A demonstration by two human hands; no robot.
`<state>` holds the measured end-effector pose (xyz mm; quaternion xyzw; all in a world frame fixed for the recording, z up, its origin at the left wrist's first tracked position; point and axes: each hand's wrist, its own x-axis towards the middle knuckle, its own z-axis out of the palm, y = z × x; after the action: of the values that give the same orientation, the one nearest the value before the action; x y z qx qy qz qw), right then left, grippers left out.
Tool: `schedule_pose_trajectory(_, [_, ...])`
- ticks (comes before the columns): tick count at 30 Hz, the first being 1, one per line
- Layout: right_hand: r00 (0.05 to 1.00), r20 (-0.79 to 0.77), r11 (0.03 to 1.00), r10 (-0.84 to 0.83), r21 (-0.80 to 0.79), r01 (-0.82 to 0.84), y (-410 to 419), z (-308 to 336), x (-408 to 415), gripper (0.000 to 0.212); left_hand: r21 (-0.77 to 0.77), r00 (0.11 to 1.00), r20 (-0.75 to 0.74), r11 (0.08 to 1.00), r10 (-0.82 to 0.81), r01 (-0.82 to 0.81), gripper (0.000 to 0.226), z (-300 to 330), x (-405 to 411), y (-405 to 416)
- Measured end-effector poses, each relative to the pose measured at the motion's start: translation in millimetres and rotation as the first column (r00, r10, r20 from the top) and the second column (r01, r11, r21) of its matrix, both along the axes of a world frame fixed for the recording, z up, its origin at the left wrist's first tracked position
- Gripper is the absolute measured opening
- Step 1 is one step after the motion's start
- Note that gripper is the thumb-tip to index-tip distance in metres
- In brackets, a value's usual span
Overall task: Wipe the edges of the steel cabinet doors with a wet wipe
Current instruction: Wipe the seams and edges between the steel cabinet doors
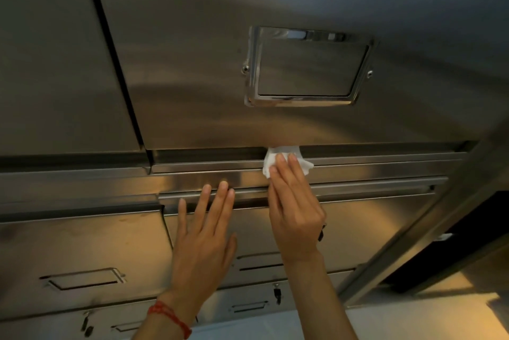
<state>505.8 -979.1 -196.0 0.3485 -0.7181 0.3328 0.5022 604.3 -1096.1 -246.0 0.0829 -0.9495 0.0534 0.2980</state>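
Note:
A tall steel cabinet door [275, 3] fills the upper view, with a chrome label frame [308, 66] on its face. My right hand [292, 204] presses a crumpled white wet wipe [275, 156] against the bottom edge of this door, fingers flat on the wipe. My left hand [203, 232] lies flat with fingers spread on the lower steel door [358, 218], fingertips at its top rail, holding nothing. A red thread band circles my left wrist.
A second steel door [55, 50] stands to the left, split from the first by a dark vertical gap. Below are lower doors with recessed handles [82, 279] and small key locks [276, 294]. A light floor [413, 323] shows at bottom right.

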Motion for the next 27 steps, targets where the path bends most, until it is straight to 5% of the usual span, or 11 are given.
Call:
schedule_pose_trajectory(16, [1.000,0.016,0.998,0.027,0.058,-0.028,25,3,-12,0.021,0.085,0.994,0.029,0.991,0.102,-0.104,0.071,5,-2,22])
schedule_pose_trajectory(21, [0.998,0.058,1.000,-0.028,-0.008,0.029,27,2,-12,0.021,0.091,0.994,0.029,0.990,0.107,-0.109,0.096,10,-1,26])
schedule_pose_trajectory(27, [0.999,0.002,0.995,0.048,0.083,-0.048,29,4,-15,0.022,0.115,0.988,0.037,0.981,0.152,-0.156,0.096,14,-5,38])
